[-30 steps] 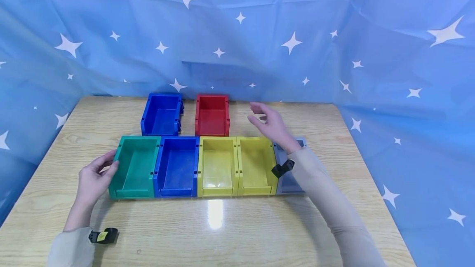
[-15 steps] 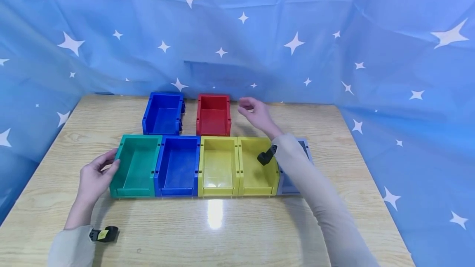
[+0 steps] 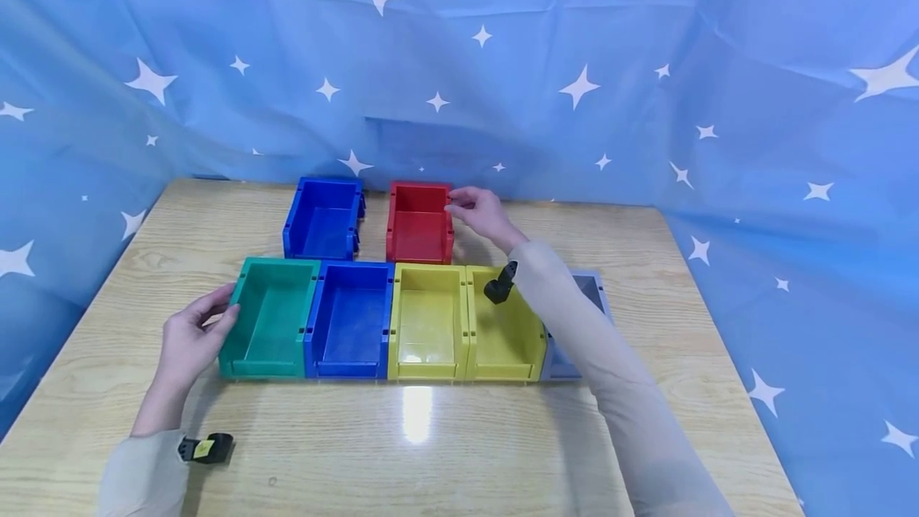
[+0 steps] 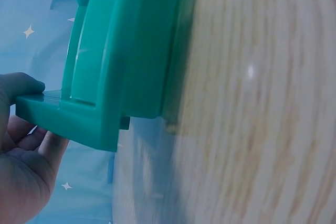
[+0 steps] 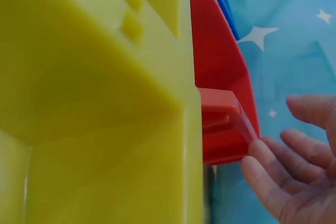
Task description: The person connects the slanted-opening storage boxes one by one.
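My left hand (image 3: pixel 192 337) grips the side wall of a green plastic bin (image 3: pixel 275 317) at the left end of the front row. In the left wrist view the thumb lies over the bin's rim, with the fingers on the wall's other face. My right hand (image 3: pixel 483 215) reaches over the row to the right wall of a red bin (image 3: pixel 420 234) behind it. Its fingertips (image 5: pixel 256 150) are right at the red wall, while the thumb is spread away in the right wrist view.
Beside the green bin stand a blue bin (image 3: pixel 353 321), two yellow bins (image 3: pixel 431 317) and a grey bin (image 3: pixel 592 290), partly behind the right sleeve. Another blue bin (image 3: pixel 323 222) stands left of the red one. A starry blue cloth (image 3: pixel 459 62) hangs behind the wooden table (image 3: pixel 345 453).
My right hand has moved left to the red bin's right side, its wrist passing over the right yellow bin. The left hand keeps its grip on the green bin. The head view has shifted slightly.
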A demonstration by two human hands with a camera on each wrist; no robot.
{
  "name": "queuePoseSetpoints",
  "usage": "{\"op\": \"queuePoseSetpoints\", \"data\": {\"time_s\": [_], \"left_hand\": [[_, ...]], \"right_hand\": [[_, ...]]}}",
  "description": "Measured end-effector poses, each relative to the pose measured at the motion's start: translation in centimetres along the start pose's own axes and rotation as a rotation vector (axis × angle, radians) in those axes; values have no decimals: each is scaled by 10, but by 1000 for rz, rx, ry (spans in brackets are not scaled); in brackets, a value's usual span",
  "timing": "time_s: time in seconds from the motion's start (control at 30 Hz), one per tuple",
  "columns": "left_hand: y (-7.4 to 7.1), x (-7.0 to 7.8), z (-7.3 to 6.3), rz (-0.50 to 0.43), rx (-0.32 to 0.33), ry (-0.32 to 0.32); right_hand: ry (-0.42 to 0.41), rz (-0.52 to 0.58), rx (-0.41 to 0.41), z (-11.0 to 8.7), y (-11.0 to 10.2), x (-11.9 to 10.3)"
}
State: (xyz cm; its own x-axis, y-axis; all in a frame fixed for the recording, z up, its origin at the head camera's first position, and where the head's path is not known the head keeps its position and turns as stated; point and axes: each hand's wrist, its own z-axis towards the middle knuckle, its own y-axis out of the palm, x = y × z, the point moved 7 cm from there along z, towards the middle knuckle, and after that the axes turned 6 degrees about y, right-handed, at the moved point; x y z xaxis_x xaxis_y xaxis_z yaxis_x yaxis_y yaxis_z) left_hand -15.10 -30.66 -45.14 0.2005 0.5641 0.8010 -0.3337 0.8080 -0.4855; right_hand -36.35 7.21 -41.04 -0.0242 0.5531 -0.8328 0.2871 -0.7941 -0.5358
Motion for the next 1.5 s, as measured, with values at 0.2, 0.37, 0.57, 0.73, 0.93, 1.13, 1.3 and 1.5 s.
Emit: {"op": "queuePoseSetpoints", "data": {"time_s": [0.2,0.37,0.57,0.73,0.93,1.13,1.3,1.5], "left_hand": [[0,-1,1,3,-4,-1],[1,0,1,13,-9,-1],[1,-1,-1,-30,10,-3],[1,-5,-1,-48,12,10],[1,-7,-1,-51,19,22],[1,-2,0,3,-1,20],[0,-3,1,3,5,17],[0,-3,0,5,0,6]], "right_hand": [[46,65,5,6,3,-2],[85,70,39,12,5,3],[135,97,27,17,10,12],[150,79,56,19,10,15],[193,74,92,19,10,17],[256,82,105,19,11,18],[298,81,94,21,11,19],[332,82,99,20,6,17]]}}
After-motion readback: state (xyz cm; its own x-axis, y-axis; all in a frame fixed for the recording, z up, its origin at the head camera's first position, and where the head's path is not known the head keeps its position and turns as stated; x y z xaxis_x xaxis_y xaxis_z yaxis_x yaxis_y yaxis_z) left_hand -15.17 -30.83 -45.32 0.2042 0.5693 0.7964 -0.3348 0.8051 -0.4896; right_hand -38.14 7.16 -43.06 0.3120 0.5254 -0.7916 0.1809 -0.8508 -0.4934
